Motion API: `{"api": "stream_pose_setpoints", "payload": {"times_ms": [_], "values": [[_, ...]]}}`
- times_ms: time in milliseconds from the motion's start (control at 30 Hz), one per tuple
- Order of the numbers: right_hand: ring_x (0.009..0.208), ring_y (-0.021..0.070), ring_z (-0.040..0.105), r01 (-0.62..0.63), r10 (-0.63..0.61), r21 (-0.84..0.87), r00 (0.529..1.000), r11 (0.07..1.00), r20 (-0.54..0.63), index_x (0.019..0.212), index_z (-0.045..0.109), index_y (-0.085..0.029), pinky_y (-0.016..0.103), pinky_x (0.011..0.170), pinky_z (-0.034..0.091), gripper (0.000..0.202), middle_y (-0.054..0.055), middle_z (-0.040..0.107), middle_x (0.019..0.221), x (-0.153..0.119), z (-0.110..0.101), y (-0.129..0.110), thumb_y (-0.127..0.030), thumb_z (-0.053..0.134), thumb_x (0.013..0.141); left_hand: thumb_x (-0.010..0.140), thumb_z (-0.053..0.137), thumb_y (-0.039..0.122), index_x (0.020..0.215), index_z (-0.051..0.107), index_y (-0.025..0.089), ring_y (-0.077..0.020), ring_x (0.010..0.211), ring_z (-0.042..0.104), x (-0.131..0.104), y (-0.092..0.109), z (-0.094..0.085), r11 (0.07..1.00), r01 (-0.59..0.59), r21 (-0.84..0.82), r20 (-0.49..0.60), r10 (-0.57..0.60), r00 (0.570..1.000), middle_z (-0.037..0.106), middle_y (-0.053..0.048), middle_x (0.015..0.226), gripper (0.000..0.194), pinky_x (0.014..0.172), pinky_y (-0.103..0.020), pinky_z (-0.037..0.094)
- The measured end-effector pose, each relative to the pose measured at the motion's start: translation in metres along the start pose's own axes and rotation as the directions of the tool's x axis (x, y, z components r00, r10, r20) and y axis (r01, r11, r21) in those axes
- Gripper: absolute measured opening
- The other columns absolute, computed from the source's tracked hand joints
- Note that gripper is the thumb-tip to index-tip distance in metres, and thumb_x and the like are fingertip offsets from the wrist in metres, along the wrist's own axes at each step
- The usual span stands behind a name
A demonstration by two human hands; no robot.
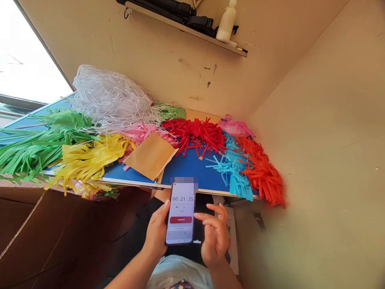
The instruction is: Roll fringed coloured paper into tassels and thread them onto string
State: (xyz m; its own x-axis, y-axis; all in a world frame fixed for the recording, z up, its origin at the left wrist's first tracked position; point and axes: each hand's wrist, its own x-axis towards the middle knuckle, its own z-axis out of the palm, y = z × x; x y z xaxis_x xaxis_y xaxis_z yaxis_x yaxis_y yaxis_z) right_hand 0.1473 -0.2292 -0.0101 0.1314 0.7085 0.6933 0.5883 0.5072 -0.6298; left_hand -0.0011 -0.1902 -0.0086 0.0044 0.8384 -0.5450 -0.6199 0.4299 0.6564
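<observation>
Clock centred on the phone (180,216), 12 toward the wall (168,72). Phone upright in front of the person's lap, just off the near edge of the bench (185,168); screen lit, reading 00:21:35, red bar below the digits.

Left hand (156,230): at 8, grip pinching the phone, thumb along its side, the other fingers mostly hidden behind. Right hand (215,237): at 4, grip loosely spread, nothing held. Index finger points at the phone's right edge; contact, cannot tell.

On the blue bench: tan envelope (152,156) at 11, lying slanted, its upper edge against pink strips (142,131). Yellow strips (90,156) at 10, drooping over the near edge; green strips (36,148) farther out at 10. White string (111,96), a big tangled heap, well back at 11. Red strips (200,134) just past 12. Pink plastic (236,126) at 1. Blue strips (234,170) between 1 and 2, touching orange strips (264,172) at 2.

High on the wall, at 12: shelf (168,22), black gear (180,9), pale bottle (226,23) standing near its right end.
</observation>
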Motion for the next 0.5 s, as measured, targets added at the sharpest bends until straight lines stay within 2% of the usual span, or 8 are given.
{"api": "stream_pose_setpoints", "payload": {"times_ms": [400,500], "values": [[0.100,0.0263,0.063,0.015,-0.013,-0.032,0.999,0.999,0.040,0.089,0.052,-0.024,0.060,0.105,0.025,0.014,0.001,0.074,0.082,-0.0070,-0.0010,-0.0004,-0.019,0.040,0.092,0.058,0.082,0.053,0.089,0.075,0.015,-0.0196,0.065,0.069,-0.0023,0.0049,0.0047,1.000,0.014,-0.001,-0.010,-0.014,1.000,0.077,-0.004,0.081,0.049,0.061,-0.028,0.054],[0.102,0.0257,0.062,-0.008,0.008,0.012,1.000,1.000,0.020,0.091,0.052,-0.024,0.061,0.105,0.024,0.012,0.001,0.074,0.086,-0.0101,0.0010,0.0011,-0.020,0.042,0.093,0.058,0.083,0.052,0.090,0.075,0.015,-0.0187,0.063,0.069,-0.0018,0.0040,0.0040,1.000,0.020,-0.019,-0.014,-0.020,1.000,0.077,-0.003,0.080,0.050,0.060,-0.027,0.054]]}}
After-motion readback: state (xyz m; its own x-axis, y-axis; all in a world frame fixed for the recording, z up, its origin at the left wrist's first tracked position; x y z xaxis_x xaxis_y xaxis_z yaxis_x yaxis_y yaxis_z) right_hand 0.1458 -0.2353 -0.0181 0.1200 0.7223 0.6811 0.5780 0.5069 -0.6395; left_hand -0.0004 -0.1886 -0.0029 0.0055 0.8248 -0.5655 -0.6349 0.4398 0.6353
